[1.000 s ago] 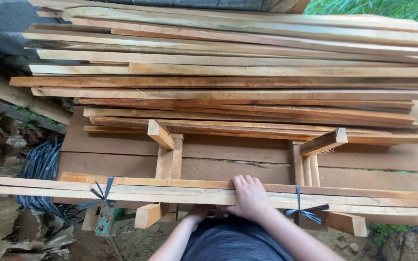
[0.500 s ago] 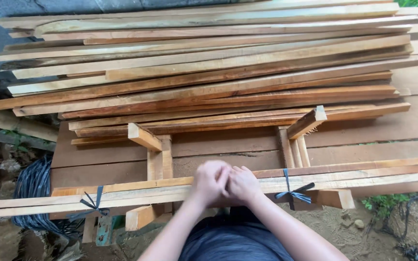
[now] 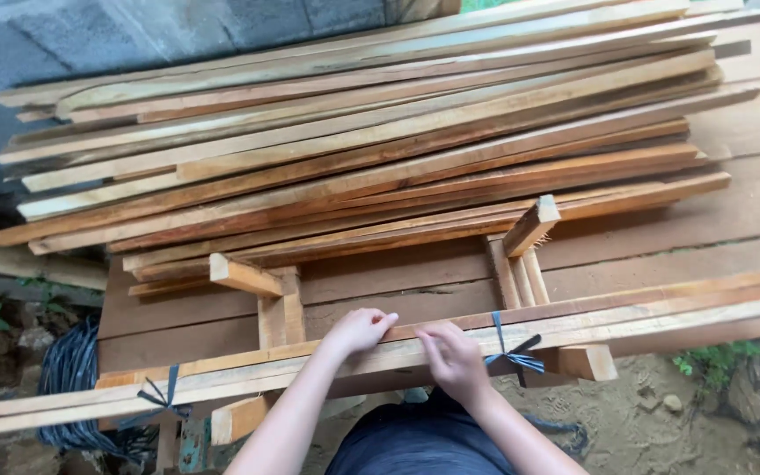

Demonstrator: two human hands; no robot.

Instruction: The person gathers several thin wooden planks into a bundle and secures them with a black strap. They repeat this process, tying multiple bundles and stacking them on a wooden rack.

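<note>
A bundle of long thin wooden slats (image 3: 661, 312) lies across two wooden supports in front of me, tied with a dark strap on the left (image 3: 162, 396) and another on the right (image 3: 510, 352). My left hand (image 3: 358, 330) rests on the bundle's top near its middle, fingers curled over the upper slat. My right hand (image 3: 452, 356) grips the bundle just left of the right strap.
A big loose stack of long wooden slats (image 3: 380, 149) lies behind on wide planks (image 3: 749, 123). Two wooden jig brackets (image 3: 261, 290) (image 3: 525, 237) stand between stack and bundle. A grey block wall (image 3: 134, 35) is at the back, dark cord (image 3: 68, 369) at the left, sandy ground (image 3: 644, 422) below.
My left hand came up onto the bundle beside the right one, then both settled on it slightly apart. The view tilted, so the slats now slope up to the right.
</note>
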